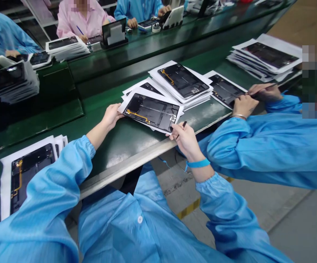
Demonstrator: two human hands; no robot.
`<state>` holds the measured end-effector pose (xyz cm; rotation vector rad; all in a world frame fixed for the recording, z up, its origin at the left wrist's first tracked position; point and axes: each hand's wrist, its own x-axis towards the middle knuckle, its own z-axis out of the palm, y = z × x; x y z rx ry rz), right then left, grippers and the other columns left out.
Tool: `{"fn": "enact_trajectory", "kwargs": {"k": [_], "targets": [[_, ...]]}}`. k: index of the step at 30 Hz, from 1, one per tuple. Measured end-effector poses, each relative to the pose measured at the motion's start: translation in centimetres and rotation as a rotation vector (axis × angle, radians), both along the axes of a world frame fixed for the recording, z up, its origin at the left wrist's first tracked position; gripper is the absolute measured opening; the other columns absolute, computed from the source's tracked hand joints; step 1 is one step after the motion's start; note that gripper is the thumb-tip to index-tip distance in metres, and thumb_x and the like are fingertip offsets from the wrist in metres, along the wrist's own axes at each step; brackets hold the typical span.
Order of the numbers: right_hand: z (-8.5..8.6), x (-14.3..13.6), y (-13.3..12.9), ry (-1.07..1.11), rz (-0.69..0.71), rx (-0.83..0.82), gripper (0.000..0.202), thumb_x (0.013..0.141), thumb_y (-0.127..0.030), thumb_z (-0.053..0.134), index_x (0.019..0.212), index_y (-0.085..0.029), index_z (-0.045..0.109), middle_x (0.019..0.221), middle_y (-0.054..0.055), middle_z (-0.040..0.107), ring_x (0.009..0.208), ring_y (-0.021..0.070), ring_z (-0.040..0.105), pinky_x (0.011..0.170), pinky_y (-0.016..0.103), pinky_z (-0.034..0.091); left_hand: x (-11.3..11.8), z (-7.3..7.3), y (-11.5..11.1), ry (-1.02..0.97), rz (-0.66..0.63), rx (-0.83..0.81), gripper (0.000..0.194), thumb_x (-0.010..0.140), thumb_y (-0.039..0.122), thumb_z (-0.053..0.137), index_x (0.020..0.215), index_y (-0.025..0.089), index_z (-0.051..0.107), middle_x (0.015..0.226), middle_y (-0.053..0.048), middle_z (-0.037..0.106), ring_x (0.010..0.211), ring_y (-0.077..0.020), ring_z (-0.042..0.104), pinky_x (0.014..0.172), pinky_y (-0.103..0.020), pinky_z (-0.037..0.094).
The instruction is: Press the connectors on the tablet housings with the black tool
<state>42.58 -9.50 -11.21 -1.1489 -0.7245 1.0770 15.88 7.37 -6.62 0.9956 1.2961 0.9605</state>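
A black tablet housing (pixel 153 112) with an orange flex cable lies on a white paper sheet (pixel 122 106), tilted slightly between my hands. My left hand (pixel 112 116) pinches the left edge of sheet and housing, fingers partly hidden beneath. At the opposite corner, my right hand (pixel 186 140) grips the housing's edge. A thin dark stick-like tool (pixel 185 124) also sticks out from its fingers; its kind is unclear. Just behind stands a stack of similar housings (pixel 184 80) interleaved with paper. More housings (pixel 32 175) on paper lie by my left sleeve.
On my right, a co-worker's hands (pixel 246 104) work at another housing (pixel 225 89). A tall stack (pixel 273 54) stands at the far right. Across the green bench (pixel 98 91), other people sit among stacks (pixel 16 82). The bench's pale front edge (pixel 131 166) runs before me.
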Motion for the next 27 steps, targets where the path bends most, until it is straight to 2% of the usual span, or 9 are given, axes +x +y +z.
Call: {"fn": "enact_trajectory", "kwargs": {"k": [3, 8, 11, 14, 16, 18, 21, 24, 27], "targets": [[0.7, 0.1, 0.3, -0.017, -0.001, 0.012, 0.083, 0.06, -0.067, 0.109, 0.075, -0.028, 0.037, 0.057, -0.012, 0.045, 0.048, 0.0105, 0.061, 0.042, 0.021, 0.047, 0.5, 0.7, 0.5, 0.026, -0.069, -0.033, 0.036, 0.113, 0.043, 0.077, 0.136, 0.016, 0.073, 0.129, -0.009, 0.076, 0.107, -0.0208, 0.077, 0.093, -0.039, 0.07], [2.9, -1.0, -2.1, -0.083, -0.014, 0.044, 0.081, 0.065, -0.068, 0.108, 0.076, -0.028, 0.038, 0.066, -0.01, 0.049, 0.05, 0.0088, 0.06, 0.044, 0.023, 0.046, 0.0, 3.0, -0.9, 0.045, -0.178, 0.007, 0.011, 0.107, 0.021, 0.082, 0.1, 0.012, 0.079, 0.084, -0.005, 0.077, 0.068, -0.0136, 0.068, 0.064, -0.025, 0.058], [3.6, -3.9, -6.0, -0.107, 0.016, 0.027, 0.076, 0.077, -0.065, 0.103, 0.077, -0.027, 0.037, 0.068, -0.011, 0.047, 0.05, 0.008, 0.058, 0.047, 0.025, 0.051, -3.8, 4.8, -3.0, 0.049, -0.216, 0.052, 0.014, 0.103, 0.023, 0.086, 0.092, 0.015, 0.083, 0.079, -0.006, 0.077, 0.063, -0.0137, 0.064, 0.054, -0.024, 0.047], [3.3, -8.7, -10.5, -0.009, 0.109, -0.067, 0.072, 0.087, -0.063, 0.098, 0.079, -0.027, 0.036, 0.066, -0.012, 0.052, 0.05, 0.0098, 0.065, 0.054, 0.026, 0.054, -10.0, 6.2, -5.3, 0.186, -0.309, 0.046, 0.023, 0.098, 0.04, 0.093, 0.093, 0.019, 0.084, 0.08, -0.008, 0.076, 0.069, -0.0166, 0.063, 0.052, -0.026, 0.046], [2.7, -12.2, -12.8, 0.119, 0.316, -0.165, 0.067, 0.093, -0.067, 0.091, 0.081, -0.028, 0.038, 0.066, -0.008, 0.066, 0.059, 0.0141, 0.074, 0.063, 0.028, 0.061, -13.9, 6.4, -6.5, 0.312, -0.312, -0.024, 0.022, 0.1, 0.044, 0.091, 0.099, 0.023, 0.085, 0.077, -0.008, 0.073, 0.07, -0.0168, 0.058, 0.06, -0.028, 0.053], [1.8, -15.4, -14.1, 0.225, 0.516, -0.241, 0.063, 0.095, -0.073, 0.086, 0.081, -0.029, 0.042, 0.081, -0.002, 0.082, 0.073, 0.0182, 0.081, 0.076, 0.033, 0.068, -16.9, 6.0, -7.2, 0.451, -0.274, -0.124, 0.016, 0.108, 0.035, 0.082, 0.097, 0.024, 0.083, 0.07, -0.005, 0.068, 0.069, -0.0152, 0.048, 0.079, -0.031, 0.062], [0.4, -18.5, -14.6, 0.35, 0.712, -0.371, 0.056, 0.094, -0.082, 0.08, 0.092, -0.029, 0.062, 0.096, 0.004, 0.09, 0.087, 0.0233, 0.086, 0.087, 0.039, 0.071, -19.1, 4.6, -7.2, 0.611, -0.234, -0.224, 0.021, 0.111, 0.02, 0.077, 0.091, 0.021, 0.08, 0.064, -0.002, 0.061, 0.073, -0.0148, 0.045, 0.111, -0.04, 0.06], [-0.2, -18.6, -14.2, 0.292, 0.904, -0.484, 0.065, 0.096, -0.088, 0.071, 0.112, -0.026, 0.082, 0.099, 0.007, 0.091, 0.092, 0.026, 0.086, 0.093, 0.042, 0.072, -19.9, 3.6, -6.9, 0.675, -0.2, -0.236, 0.012, 0.108, 0.02, 0.082, 0.096, 0.019, 0.082, 0.068, -0.002, 0.062, 0.085, -0.0197, 0.059, 0.122, -0.045, 0.053], [0.9, -16.1, -13.3, 0.084, 1.046, -0.424, 0.066, 0.1, -0.087, 0.065, 0.101, -0.025, 0.089, 0.1, 0.008, 0.091, 0.095, 0.0279, 0.085, 0.095, 0.044, 0.07, -20.3, 3.7, -8.5, 0.8, -0.143, -0.022, 0.016, 0.095, 0.013, 0.091, 0.105, 0.022, 0.083, 0.085, -0.003, 0.068, 0.118, -0.0286, 0.068, 0.129, -0.039, 0.046]]}}
